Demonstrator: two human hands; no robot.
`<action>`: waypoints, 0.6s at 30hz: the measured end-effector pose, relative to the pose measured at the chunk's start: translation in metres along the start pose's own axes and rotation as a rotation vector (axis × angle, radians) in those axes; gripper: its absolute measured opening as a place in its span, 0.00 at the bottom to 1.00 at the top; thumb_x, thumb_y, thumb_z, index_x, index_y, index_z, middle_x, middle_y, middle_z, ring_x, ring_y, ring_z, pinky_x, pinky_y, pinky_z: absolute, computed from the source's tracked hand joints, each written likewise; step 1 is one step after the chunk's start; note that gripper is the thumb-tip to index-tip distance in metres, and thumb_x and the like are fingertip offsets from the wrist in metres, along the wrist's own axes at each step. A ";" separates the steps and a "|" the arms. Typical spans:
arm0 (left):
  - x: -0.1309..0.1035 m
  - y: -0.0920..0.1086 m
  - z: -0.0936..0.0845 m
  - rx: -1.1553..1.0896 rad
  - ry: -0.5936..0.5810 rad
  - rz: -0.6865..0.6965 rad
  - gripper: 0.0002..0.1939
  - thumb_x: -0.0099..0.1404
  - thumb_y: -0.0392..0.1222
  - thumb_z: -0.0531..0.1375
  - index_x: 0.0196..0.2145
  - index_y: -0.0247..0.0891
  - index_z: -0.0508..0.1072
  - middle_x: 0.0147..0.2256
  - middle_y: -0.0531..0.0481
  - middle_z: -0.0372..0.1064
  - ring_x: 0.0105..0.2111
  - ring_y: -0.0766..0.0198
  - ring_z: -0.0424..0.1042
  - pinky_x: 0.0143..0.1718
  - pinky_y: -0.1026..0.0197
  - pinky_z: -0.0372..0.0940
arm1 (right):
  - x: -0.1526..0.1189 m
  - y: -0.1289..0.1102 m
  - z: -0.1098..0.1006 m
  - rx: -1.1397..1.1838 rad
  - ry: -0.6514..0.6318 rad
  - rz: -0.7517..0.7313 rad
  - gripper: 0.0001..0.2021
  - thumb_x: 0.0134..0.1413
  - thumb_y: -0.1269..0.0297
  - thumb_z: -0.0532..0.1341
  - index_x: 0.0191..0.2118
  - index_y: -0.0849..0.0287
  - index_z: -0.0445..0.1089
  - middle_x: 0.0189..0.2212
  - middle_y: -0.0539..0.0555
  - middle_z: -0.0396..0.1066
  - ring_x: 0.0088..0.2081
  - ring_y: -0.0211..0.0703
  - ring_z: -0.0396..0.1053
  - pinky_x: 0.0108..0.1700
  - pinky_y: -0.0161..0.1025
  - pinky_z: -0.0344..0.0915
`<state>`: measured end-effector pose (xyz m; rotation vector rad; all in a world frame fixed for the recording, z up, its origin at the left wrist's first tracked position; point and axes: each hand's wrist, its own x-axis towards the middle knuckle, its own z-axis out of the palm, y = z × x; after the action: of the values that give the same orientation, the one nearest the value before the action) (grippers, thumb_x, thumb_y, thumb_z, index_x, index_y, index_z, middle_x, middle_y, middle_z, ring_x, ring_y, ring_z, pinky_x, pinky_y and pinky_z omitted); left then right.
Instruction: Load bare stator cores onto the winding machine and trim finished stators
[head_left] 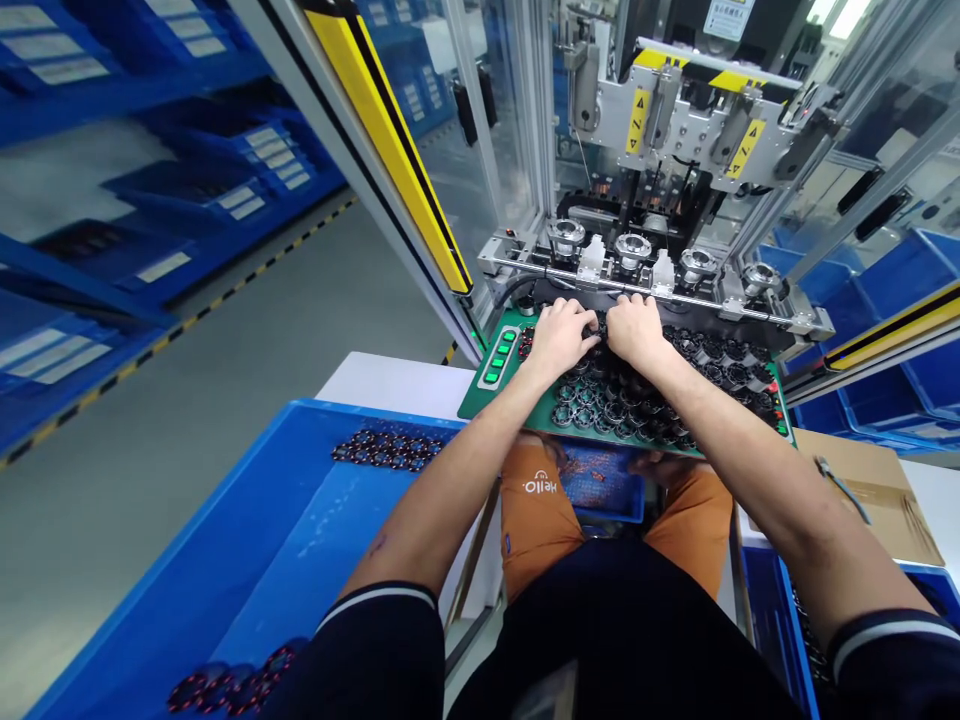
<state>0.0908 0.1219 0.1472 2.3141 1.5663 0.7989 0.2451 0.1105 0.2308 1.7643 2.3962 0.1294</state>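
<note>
Rings (pixel 634 400) crowd beneath left hand (pixel 561 335) and right hand (pixel 636 330), both half-curled, any hold impossible to tell.

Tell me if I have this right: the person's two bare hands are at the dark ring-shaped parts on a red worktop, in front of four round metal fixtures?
Not quite: the worktop is green, not red, as the head view shows. The left hand and right hand are at the dark ring-shaped parts, in front of four round metal fixtures.
</note>
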 end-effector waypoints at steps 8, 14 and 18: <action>-0.058 0.041 -0.046 -0.828 0.157 -0.070 0.20 0.76 0.57 0.64 0.58 0.47 0.68 0.49 0.47 0.76 0.38 0.62 0.77 0.42 0.56 0.77 | -0.118 0.043 -0.032 1.110 0.209 -0.114 0.17 0.67 0.52 0.70 0.51 0.53 0.66 0.53 0.57 0.77 0.37 0.41 0.75 0.42 0.42 0.74; -0.114 0.075 -0.072 -1.436 0.113 -0.297 0.26 0.65 0.61 0.74 0.58 0.57 0.80 0.50 0.49 0.78 0.33 0.66 0.75 0.30 0.66 0.77 | -0.186 0.047 -0.016 1.812 0.165 -0.123 0.25 0.59 0.55 0.77 0.56 0.46 0.69 0.62 0.55 0.75 0.38 0.37 0.79 0.42 0.40 0.81; -0.124 0.066 -0.074 -1.341 0.247 -0.405 0.25 0.54 0.56 0.80 0.50 0.60 0.86 0.43 0.56 0.82 0.28 0.71 0.72 0.27 0.72 0.75 | -0.210 0.066 0.005 1.920 0.236 -0.063 0.21 0.62 0.51 0.76 0.55 0.46 0.72 0.57 0.53 0.78 0.34 0.35 0.77 0.35 0.35 0.77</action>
<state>0.0663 -0.0255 0.2014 0.9322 0.9357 1.4197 0.3688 -0.0705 0.2540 1.8517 2.5353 -2.8278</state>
